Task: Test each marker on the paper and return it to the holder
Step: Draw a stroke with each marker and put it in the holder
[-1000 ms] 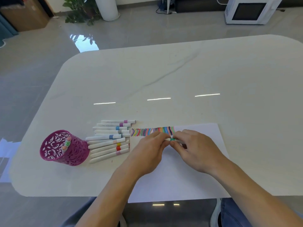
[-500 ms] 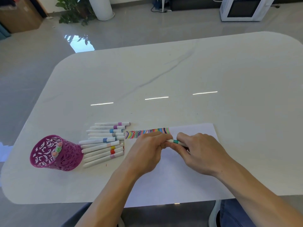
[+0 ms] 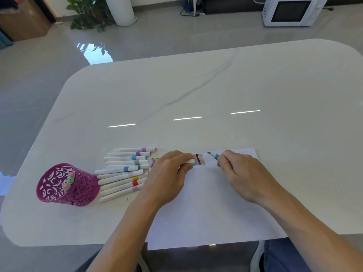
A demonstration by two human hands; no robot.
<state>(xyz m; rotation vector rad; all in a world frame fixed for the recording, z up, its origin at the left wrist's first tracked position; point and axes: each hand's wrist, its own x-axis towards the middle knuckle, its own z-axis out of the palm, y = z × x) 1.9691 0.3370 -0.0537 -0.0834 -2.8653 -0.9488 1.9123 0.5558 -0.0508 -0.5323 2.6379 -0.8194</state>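
My right hand (image 3: 242,173) grips an uncapped green marker (image 3: 213,155), its tip pointing up-left just above the white paper (image 3: 206,209). My left hand (image 3: 170,175) pinches the marker's white cap (image 3: 189,161) over a row of coloured test strokes (image 3: 199,160) along the paper's top edge. Several capped white markers (image 3: 125,169) lie in a row left of the paper. The purple lattice holder (image 3: 66,185) stands at the table's left front, with three marker ends showing inside.
The white marble table (image 3: 216,91) stretches far beyond the paper. The paper overhangs the table's near edge. On the floor behind are a potted plant (image 3: 86,12), a white column base and a white microwave (image 3: 290,10).
My hands were joined on the capped green marker; now they have pulled apart, the cap in my left hand, the bare-tipped marker in my right. The view shifted slightly.
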